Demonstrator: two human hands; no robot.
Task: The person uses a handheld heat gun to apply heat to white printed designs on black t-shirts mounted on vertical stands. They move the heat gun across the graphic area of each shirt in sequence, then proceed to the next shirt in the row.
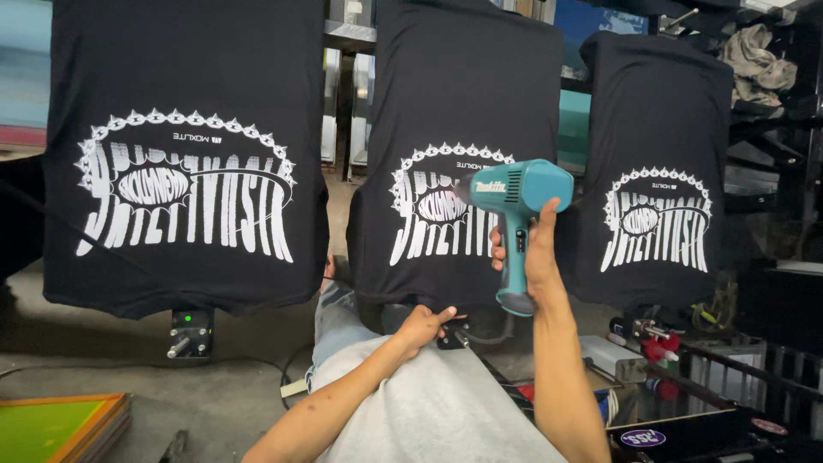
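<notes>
Head view looks down at two bare arms in front of three black shirts. The right hand (538,257) is wrapped tight around the handle of a teal heat gun (517,199). The heat gun is held up in the air, and its nose points left at the white print on the middle shirt (463,103). The nose is just in front of the print, near the middle of the scene.

The left hand (423,327) is lower and nearer. Its fingers are curled shut and pinch the bottom edge of the middle shirt.

The left shirt (184,69) hangs big and wide on the left side, and it has the same white print. The right shirt (656,103) hangs farther off on the right. All three shirts sit flat on boards.

A metal clamp (190,333) shows under the left shirt. A green screen frame (60,422) lies near, in the bottom left corner. Grey cloth (437,403) covers the person's lap near the bottom.
</notes>
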